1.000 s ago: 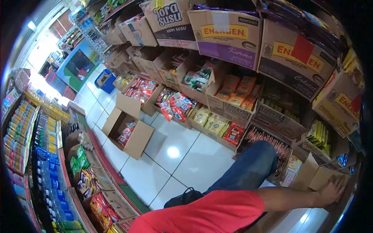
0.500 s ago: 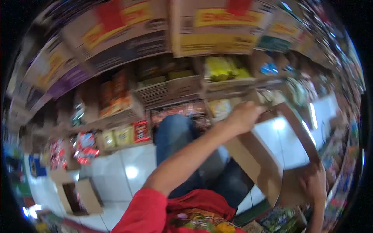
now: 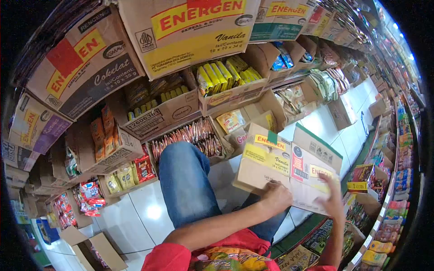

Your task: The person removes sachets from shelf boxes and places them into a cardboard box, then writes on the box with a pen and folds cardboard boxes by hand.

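An Energen Vanila cardboard box (image 3: 264, 162), with a broad flap or panel spread to its right, is held tilted above the floor in front of my knees. My left hand (image 3: 276, 197) is closed at the box's lower edge, fingers curled inward. My right hand (image 3: 332, 196), slightly blurred, is at the right panel with its fingers apart; whether it touches the cardboard I cannot tell. My bent knee (image 3: 183, 169) in jeans is left of the box.
Shelf boxes of sachets run along the far side, including yellow packs (image 3: 221, 77) and pink-brown sachets (image 3: 190, 137). An open carton (image 3: 106, 250) stands on the white tiles (image 3: 135, 217) at lower left. Packed shelves (image 3: 375, 226) line the right.
The view has swung rightward along the shelves. The box, opened out like a frame half a second ago, now shows its printed faces. My right hand has moved up and left.
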